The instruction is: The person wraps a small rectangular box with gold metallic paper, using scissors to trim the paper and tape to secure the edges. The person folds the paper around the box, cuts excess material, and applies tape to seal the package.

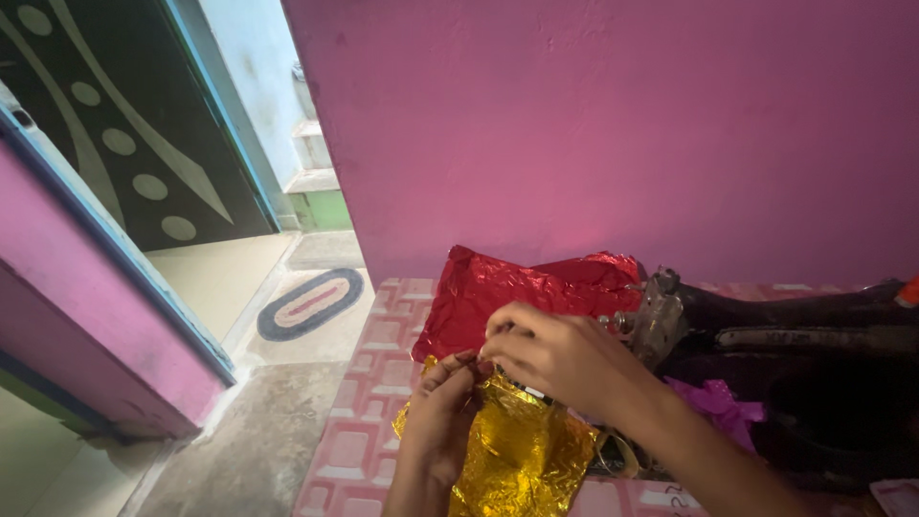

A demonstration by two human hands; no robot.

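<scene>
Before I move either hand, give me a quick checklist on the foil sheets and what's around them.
1. Left hand pinching the gold foil: ok.
2. Right hand on the same top edge: ok.
3. What the fingertips hold between them: cannot tell.
4. Red foil apart from the gold sheet: not ok, they overlap.
5. Sewing machine clear of the right forearm: not ok, close alongside.
6. Purple ribbon free of the foil: cannot tell.

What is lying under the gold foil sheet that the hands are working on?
Under the gold foil sheet only the pink patterned table cover shows at its edges. The foil and both hands hide anything directly beneath.
</scene>
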